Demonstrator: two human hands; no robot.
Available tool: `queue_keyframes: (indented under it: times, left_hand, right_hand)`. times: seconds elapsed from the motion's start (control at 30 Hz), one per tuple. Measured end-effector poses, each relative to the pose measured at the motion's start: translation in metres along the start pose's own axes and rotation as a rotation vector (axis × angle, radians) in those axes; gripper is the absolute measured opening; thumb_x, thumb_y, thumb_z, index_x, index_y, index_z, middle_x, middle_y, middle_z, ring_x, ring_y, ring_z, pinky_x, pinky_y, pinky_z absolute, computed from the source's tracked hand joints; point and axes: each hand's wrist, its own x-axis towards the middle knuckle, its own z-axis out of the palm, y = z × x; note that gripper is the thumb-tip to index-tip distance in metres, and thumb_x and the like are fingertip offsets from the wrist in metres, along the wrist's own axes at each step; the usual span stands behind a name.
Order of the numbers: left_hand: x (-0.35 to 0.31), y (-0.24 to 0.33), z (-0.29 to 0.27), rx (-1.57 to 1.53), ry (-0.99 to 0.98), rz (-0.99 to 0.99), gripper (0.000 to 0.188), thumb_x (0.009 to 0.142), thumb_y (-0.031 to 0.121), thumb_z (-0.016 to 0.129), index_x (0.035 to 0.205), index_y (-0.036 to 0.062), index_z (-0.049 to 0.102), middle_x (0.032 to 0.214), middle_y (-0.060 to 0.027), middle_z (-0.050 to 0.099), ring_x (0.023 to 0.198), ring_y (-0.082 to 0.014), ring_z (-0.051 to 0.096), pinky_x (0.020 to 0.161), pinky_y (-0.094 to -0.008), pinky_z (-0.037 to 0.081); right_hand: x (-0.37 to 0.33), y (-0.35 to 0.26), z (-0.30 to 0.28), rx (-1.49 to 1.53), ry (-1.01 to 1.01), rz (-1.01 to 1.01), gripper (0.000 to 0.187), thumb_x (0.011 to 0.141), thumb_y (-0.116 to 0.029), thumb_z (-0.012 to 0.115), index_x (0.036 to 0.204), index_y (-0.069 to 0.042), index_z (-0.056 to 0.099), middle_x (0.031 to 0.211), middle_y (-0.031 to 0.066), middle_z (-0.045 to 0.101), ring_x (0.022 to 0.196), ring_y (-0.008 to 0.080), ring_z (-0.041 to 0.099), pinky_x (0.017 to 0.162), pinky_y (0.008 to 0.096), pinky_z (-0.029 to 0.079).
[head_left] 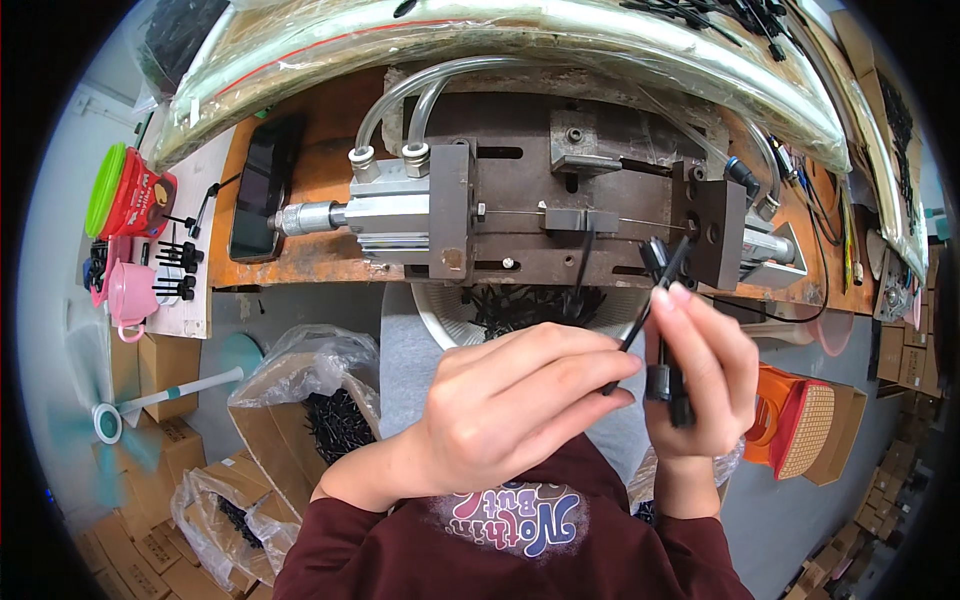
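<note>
My left hand (530, 395) is closed, its fingertips on a thin black plastic stick (634, 335) that slants up towards my right hand. My right hand (705, 365) is closed around a few black plastic sticks (660, 380) with thicker ends, pinched between thumb and fingers. Both hands are close together in front of a dark metal fixture (520, 240). At its middle sits a small grey block (567, 219) with thin rods running out to both sides. Another dark stick (584, 265) stands blurred just below that block. Fingers partly hide how the pieces lie.
An air cylinder (390, 215) with clear tubes sits at the fixture's left, another (765, 245) at its right. Below is a white basket (435, 310) of black parts. A phone (265, 185), a pink cup (132, 295) and a cardboard box (275, 425) are left; an orange stool (790, 420), right.
</note>
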Motion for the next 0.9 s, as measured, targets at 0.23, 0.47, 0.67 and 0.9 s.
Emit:
queue_keyframes:
  times: [0.23,0.47,0.67,0.9]
  left_hand:
    - [-0.003,-0.019,0.016,0.304,0.16,-0.044,0.032,0.062,0.005,0.085,0.092,0.0047,0.073,0.098,-0.0104,0.068,0.069,-0.0184,0.065,0.06,-0.0296,0.054]
    - [0.01,-0.029,0.015,0.672,-0.02,0.075,0.026,0.069,0.017,0.08,0.089,0.0049,0.07,0.114,-0.0113,0.07,0.065,-0.0148,0.064,0.057,-0.0249,0.047]
    - [0.011,-0.028,0.015,0.723,-0.038,0.088,0.025,0.07,0.018,0.08,0.089,0.0049,0.07,0.114,-0.0108,0.07,0.061,-0.0143,0.062,0.055,-0.0244,0.046]
    - [0.014,-0.017,0.002,0.06,-0.08,-0.041,0.037,0.069,0.015,0.084,0.102,0.0034,0.072,0.108,-0.0122,0.071,0.072,-0.016,0.068,0.064,-0.0274,0.055]
  right_hand:
    - [0.0,0.008,0.001,0.076,0.094,0.288,0.024,0.075,0.005,0.076,0.098,-0.002,0.071,0.106,0.0125,0.069,0.095,0.0242,0.066,0.084,0.0327,0.053]
    - [-0.004,0.006,-0.005,0.181,0.102,0.357,0.023,0.074,0.001,0.078,0.095,-0.002,0.069,0.097,0.0118,0.071,0.089,0.0219,0.067,0.078,0.0308,0.052]
    - [-0.006,0.01,-0.01,0.039,0.095,0.154,0.03,0.068,0.001,0.083,0.096,-0.003,0.071,0.096,0.0094,0.067,0.078,0.0195,0.064,0.067,0.0283,0.052]
    - [-0.009,0.011,-0.009,-0.183,0.019,-0.083,0.029,0.07,0.004,0.07,0.099,0.005,0.073,0.101,0.0144,0.065,0.075,0.0246,0.066,0.059,0.0313,0.054]
